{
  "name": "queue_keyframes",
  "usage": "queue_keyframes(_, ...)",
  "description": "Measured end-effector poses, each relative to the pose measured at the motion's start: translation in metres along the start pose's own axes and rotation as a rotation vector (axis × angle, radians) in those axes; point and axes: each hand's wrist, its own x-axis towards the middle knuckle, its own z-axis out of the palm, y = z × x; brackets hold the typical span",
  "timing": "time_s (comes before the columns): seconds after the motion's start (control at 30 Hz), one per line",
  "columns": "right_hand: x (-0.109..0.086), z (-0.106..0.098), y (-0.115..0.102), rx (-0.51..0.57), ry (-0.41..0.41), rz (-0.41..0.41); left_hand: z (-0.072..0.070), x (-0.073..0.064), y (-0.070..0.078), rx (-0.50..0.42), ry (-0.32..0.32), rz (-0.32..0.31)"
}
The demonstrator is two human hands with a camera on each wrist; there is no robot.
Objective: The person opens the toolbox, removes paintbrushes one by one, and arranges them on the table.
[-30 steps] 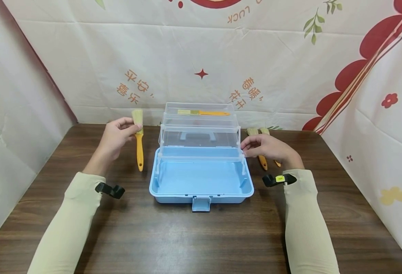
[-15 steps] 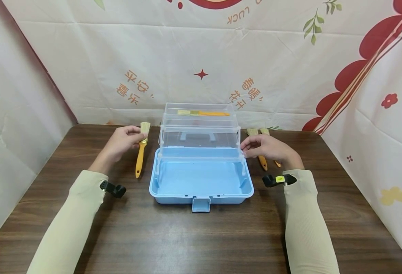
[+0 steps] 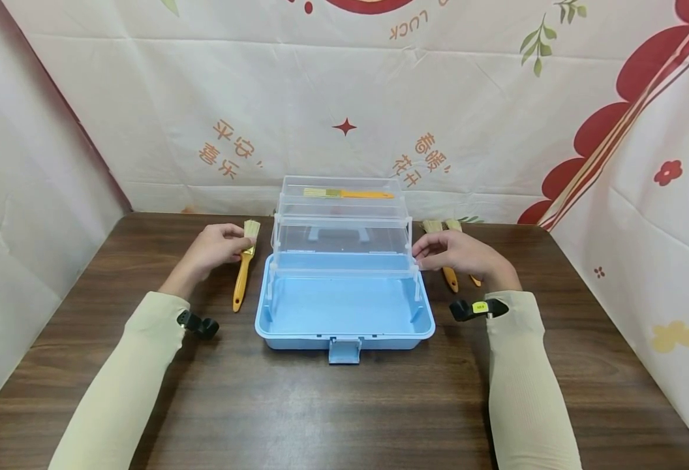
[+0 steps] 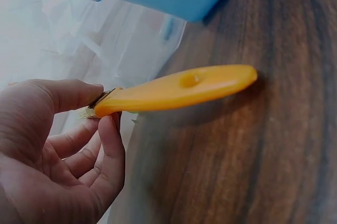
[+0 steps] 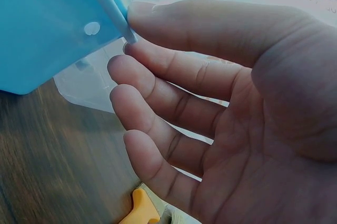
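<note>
My left hand pinches a paintbrush near its metal band, left of the blue toolbox. Bristles point away and the yellow handle hangs toward the table; in the left wrist view the handle is just over the wood. At the toolbox's far right corner, my right hand pinches the rim between thumb and index finger, the other fingers loosely bent. The toolbox stands with its clear trays raised. A second paintbrush lies in the topmost tray.
Two more paintbrushes lie on the table right of the toolbox, partly behind my right hand: a wider brush and another brush. The toolbox latch hangs down in front. A printed cloth rises behind the dark wooden table.
My left hand has moved right and toward me, bringing the paintbrush down and closer to the toolbox. My right hand and the toolbox have stayed in place.
</note>
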Motion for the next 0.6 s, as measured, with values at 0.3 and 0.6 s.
queue_keyframes(0.3, 0.0006, -0.0002, 0.0011, -0.006, -0.006, -0.002, 0.0017, -0.0014, -0.0069, 0.024, 0.000, -0.004)
queue_keyframes(0.6, 0.0010, 0.0000, 0.0017, -0.010, -0.001, 0.003, 0.0015, -0.0037, -0.0087, 0.067, 0.004, -0.001)
